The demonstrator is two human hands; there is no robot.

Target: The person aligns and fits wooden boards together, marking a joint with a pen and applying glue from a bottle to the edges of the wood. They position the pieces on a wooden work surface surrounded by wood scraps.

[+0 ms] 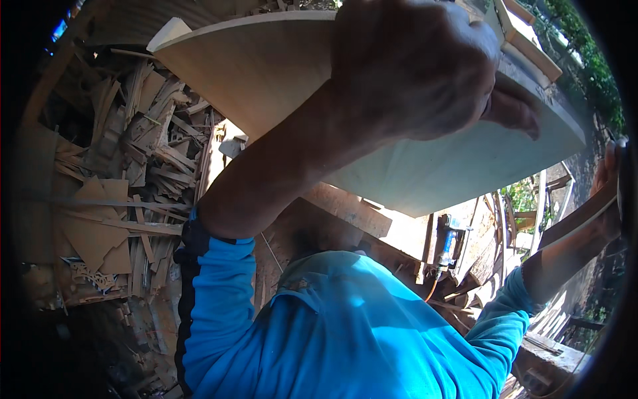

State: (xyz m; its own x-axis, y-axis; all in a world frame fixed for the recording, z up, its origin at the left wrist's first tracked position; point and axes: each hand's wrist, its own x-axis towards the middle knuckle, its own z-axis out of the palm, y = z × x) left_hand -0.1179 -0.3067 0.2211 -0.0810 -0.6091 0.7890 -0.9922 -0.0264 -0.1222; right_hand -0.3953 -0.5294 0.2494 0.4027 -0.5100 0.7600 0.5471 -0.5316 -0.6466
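Note:
A large pale wooden panel (412, 169) with a curved edge stretches across the upper middle, tilted, in front of me. My left hand (419, 70) is closed in a fist over its upper part, thumb pointing right along the panel's face. The fingers curl out of sight, so what they grip cannot be made out. At the far right rim my right hand (603, 179) is closed around a thin wooden strip (581, 214), which crosses in front of my wrist. The dark rim cuts off part of that hand.
Beneath the panel, a blue and silver air nailer (452, 243) with an orange hose (432, 290) rests on the light work surface. Heaped wood offcuts (166, 139) cover the left side. More stacked wood pieces (531, 56) stand beyond the panel at upper right.

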